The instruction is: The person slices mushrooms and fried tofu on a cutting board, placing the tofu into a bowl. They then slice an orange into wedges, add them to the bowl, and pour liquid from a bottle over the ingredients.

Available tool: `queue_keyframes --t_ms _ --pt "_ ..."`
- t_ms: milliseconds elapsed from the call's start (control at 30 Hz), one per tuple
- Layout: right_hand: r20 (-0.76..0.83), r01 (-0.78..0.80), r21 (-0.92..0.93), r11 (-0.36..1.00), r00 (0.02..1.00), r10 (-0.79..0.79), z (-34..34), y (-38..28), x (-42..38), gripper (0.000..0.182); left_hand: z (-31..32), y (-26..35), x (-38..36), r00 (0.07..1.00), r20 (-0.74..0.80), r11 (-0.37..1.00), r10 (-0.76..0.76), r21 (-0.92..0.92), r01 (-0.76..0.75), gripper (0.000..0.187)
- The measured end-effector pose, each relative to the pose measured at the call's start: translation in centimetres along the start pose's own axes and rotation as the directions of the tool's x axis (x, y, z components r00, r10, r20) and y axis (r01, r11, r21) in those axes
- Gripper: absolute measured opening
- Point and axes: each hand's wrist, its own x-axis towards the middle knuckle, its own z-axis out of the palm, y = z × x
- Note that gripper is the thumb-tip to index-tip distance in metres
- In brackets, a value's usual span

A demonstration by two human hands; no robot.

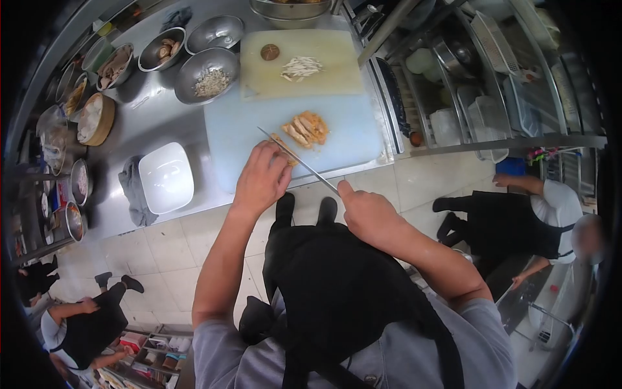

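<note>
My right hand point(368, 212) is wrapped round the handle of a kitchen knife point(310, 170). The blade points away to the left across a pale blue cutting board point(227, 129). My left hand point(262, 174) has its fingers curled and pressed together on a golden-brown piece of meat point(278, 140), right beside the blade and partly hidden by it. Just beyond the knife lies a heap of sliced golden-brown meat point(306, 128), which looks like cooked chicken. A yellowish cutting board point(265, 81) behind holds white strips point(302, 67) and a brown scored mushroom cap point(269, 52).
Left of the boards stand a bowl of chopped pieces point(212, 82), a bowl of mushrooms point(167, 50) and an empty metal bowl point(217, 34). A white square dish point(166, 178) sits on a grey cloth point(135, 194). A shelf rack point(499, 142) is at right. Other people stand either side.
</note>
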Motion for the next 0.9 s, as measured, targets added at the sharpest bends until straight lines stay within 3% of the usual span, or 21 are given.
queue_keyframes --t_ms 133,333,500,567,633,667,700,733,800,900 --pt "0.048 -0.008 -0.083 0.997 0.999 0.012 -0.5 -0.1 -0.5 0.032 -0.1 -0.1 0.1 1.000 -0.003 1.000 -0.004 -0.029 0.004 0.022" --pt "0.054 -0.022 -0.023 0.999 0.998 0.024 1.9 0.4 3.9 0.039 -0.5 0.2 -0.6 0.997 0.001 0.994 -0.072 -0.087 0.072 0.022" --pt "0.011 -0.050 0.136 0.989 0.999 0.049 -1.5 0.1 1.0 0.041 -5.4 0.6 -2.6 0.970 -0.179 0.984 -0.166 0.028 0.174 0.023" --pt "-0.083 -0.166 0.130 0.978 0.981 0.177 -2.9 1.3 -0.4 0.043 -10.4 -0.7 -5.0 0.945 -0.281 0.962 -0.169 0.161 0.220 0.022" --pt "-0.096 -0.202 0.099 0.974 0.973 0.211 -3.1 3.5 -1.0 0.042 -15.8 -4.2 -8.4 0.849 -0.456 0.825 -0.269 0.346 0.447 0.014" --pt "-0.104 -0.239 0.062 0.969 0.964 0.244 -2.8 4.6 -1.2 0.042 -18.2 -6.3 -10.2 0.700 -0.546 0.717 -0.460 0.236 0.655 0.008" --pt "-0.138 -0.231 0.033 0.972 0.962 0.234 -2.2 5.6 -1.4 0.039 -20.4 -8.4 -11.6 0.601 -0.596 0.597 -0.533 0.238 0.766 0.015" --pt "-0.145 -0.224 0.036 0.974 0.963 0.226 -1.8 5.9 -1.4 0.039 -21.6 -12.1 -14.3 0.601 -0.602 0.598 -0.526 0.241 0.765 0.015" --pt "-0.146 -0.189 -0.009 0.982 0.972 0.186 -1.3 6.2 -1.6 0.035 -21.4 -18.7 -19.6 0.506 -0.495 0.441 -0.706 0.251 0.861 0.019" --pt "-0.106 -0.153 0.013 0.988 0.982 0.154 -1.3 4.9 -0.9 0.033 -20.8 -17.2 -18.0 0.442 -0.499 0.381 -0.745 0.226 0.897 0.023"
